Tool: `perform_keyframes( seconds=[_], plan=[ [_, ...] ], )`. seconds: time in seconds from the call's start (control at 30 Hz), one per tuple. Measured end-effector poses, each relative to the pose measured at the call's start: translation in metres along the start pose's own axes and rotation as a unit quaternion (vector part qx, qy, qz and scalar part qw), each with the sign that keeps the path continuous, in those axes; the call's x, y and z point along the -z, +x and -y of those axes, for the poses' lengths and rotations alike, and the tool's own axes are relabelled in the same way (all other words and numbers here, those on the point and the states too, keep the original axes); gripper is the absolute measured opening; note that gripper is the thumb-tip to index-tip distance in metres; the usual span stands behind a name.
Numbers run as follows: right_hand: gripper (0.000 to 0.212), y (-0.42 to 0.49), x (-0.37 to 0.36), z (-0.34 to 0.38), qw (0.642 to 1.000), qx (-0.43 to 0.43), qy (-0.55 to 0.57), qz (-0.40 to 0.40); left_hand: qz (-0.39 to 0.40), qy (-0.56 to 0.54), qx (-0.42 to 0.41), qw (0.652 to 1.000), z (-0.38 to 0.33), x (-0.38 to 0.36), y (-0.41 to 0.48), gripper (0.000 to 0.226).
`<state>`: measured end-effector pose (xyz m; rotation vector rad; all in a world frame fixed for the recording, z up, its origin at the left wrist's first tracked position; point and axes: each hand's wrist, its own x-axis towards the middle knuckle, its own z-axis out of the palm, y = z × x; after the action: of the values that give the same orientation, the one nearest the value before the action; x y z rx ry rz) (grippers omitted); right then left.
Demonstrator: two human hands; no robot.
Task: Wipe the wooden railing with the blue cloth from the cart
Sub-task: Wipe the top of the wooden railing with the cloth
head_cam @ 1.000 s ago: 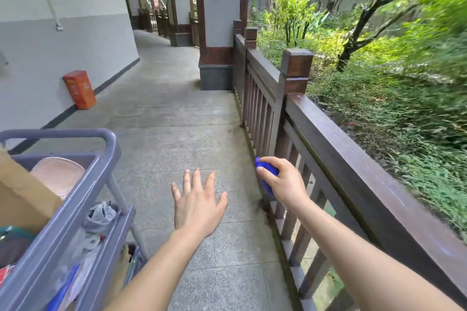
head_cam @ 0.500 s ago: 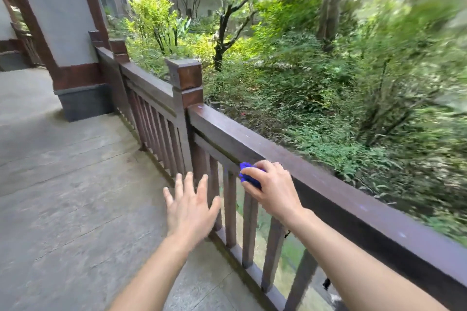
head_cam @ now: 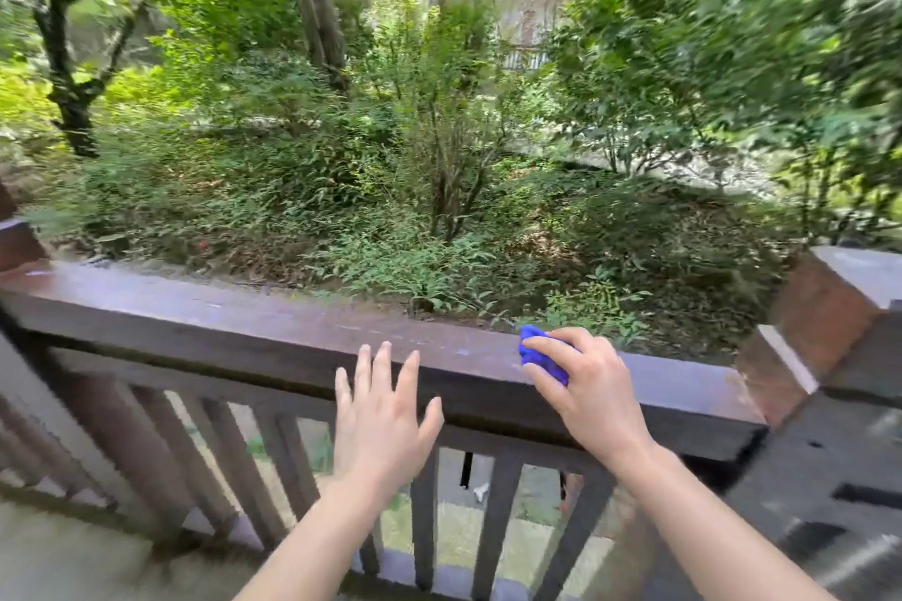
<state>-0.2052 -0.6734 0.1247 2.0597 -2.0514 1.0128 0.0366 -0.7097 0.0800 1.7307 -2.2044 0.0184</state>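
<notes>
From the head camera I look out over a shrubby garden, with trees behind and leaf litter on the ground, and across the bottom of the view runs the wooden railing, a dark flat-topped rail on slatted balusters, ending at a square post on the right.

The blue cloth is bunched into a small wad on top of that rail, toward its right end. I judge it soft, light and easily squashed, so it should mould to the flat top and the edges; the rail itself looks stiff and fixed. A wad like this is best held from above with the palm spread over it, so pressure goes straight down.

My right hand is doing roughly that: fingers curled shut over the cloth, wrist low, forearm angling in from the lower right. My left hand is empty, fingers spread and pointing up in front of the rail's near face; whether it touches the wood I cannot tell.
</notes>
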Motion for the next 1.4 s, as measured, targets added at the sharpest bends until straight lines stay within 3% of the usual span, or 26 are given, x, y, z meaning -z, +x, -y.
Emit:
perform_keyframes(
  seconds=[0.37,0.53,0.67,0.83,1.03,1.2,1.4],
  plan=[
    [0.026,-0.002,0.058,-0.144,0.986,-0.137,-0.054,-0.077,0.011,-0.029,-0.190,0.981,-0.163,-0.042,0.060,0.069],
    [0.026,-0.019,0.034,-0.148,0.995,-0.053,-0.081,-0.034,0.060,0.005,-0.209,0.976,-0.192,-0.069,0.076,0.071],
    [0.028,-0.011,0.023,-0.161,0.993,0.007,-0.118,0.013,0.053,0.020,-0.208,0.977,-0.193,-0.075,0.077,0.056],
    [0.020,0.019,0.028,-0.184,0.985,-0.153,-0.076,-0.029,0.008,0.008,-0.211,0.978,-0.192,-0.081,0.078,0.053],
    [0.022,-0.010,0.013,-0.166,0.996,0.041,-0.084,-0.008,-0.039,-0.001,-0.210,0.977,-0.190,-0.089,0.079,0.053],
    [0.018,0.014,0.025,-0.186,0.980,-0.157,-0.109,-0.058,-0.040,0.003,-0.208,0.977,-0.191,-0.090,0.079,0.053],
    [0.025,0.004,0.001,-0.164,0.990,0.035,-0.125,-0.054,-0.026,0.024,-0.211,0.977,-0.191,-0.085,0.077,0.055]
  ],
)
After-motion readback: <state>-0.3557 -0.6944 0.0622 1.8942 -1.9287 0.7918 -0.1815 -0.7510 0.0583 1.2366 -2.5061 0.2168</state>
